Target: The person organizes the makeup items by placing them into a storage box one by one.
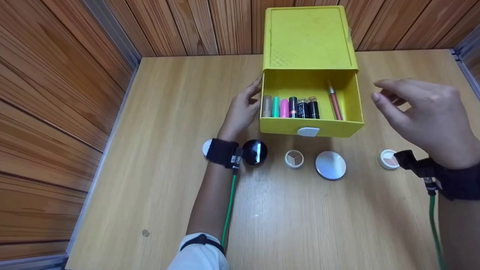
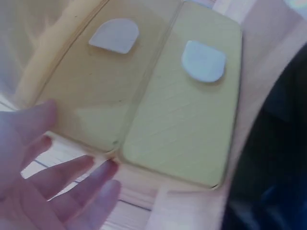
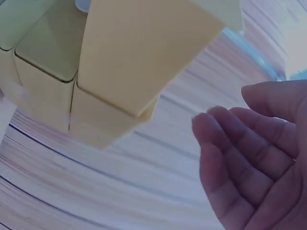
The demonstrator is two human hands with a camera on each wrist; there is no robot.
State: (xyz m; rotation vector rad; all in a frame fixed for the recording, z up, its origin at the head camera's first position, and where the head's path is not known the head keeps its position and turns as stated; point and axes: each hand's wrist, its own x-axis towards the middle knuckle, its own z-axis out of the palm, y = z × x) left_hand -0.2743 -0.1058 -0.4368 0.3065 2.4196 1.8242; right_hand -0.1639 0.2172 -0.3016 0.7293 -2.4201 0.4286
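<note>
While the left hand (image 1: 240, 114) lies loosely spread against the left of the box (image 1: 307, 37), the right hand (image 1: 437, 116) hovers empty to its right. The drawer (image 1: 275, 126) juts from the box's front: light, stiff, slickish plastic, I'd judge, best gripped by the tab (image 1: 308, 131).

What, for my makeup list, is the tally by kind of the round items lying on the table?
White-rimmed pots: 2
Black disc: 1
Silvery disc: 1
White round item, partly hidden: 1
Total: 5
</note>
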